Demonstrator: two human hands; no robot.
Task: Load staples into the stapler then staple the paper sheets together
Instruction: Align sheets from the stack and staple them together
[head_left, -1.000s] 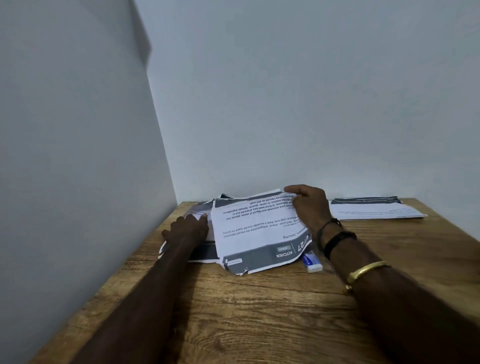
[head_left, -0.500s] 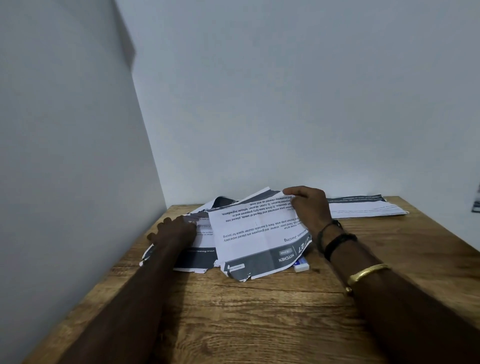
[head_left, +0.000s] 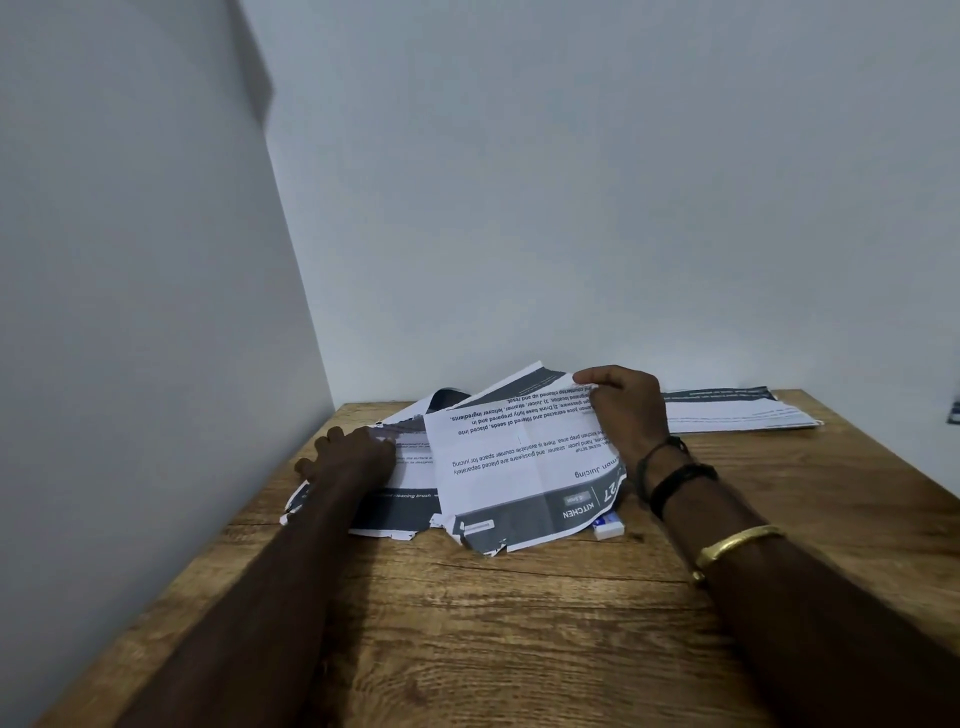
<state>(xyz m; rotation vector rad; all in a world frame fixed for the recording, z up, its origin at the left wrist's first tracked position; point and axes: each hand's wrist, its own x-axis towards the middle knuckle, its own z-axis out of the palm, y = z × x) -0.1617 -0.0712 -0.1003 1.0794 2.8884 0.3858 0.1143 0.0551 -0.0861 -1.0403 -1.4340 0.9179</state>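
A: What colour is the table (head_left: 519, 623)?

B: Warm brown wood with darker grain streaks. The walls (head_left: 571, 182) behind it, from nine round to three o'clock, are plain pale grey-white.

A: And the paper sheets (head_left: 519, 462)?

B: White with black print and a dark grey band carrying white lettering. The stack (head_left: 737, 410) at two o'clock is white too, with a dark band.

A: The little box (head_left: 608, 527)?

B: White with blue marks.

A: Anything on the right wrist?

B: Black bands (head_left: 675, 480) and a gold bangle (head_left: 737, 540).
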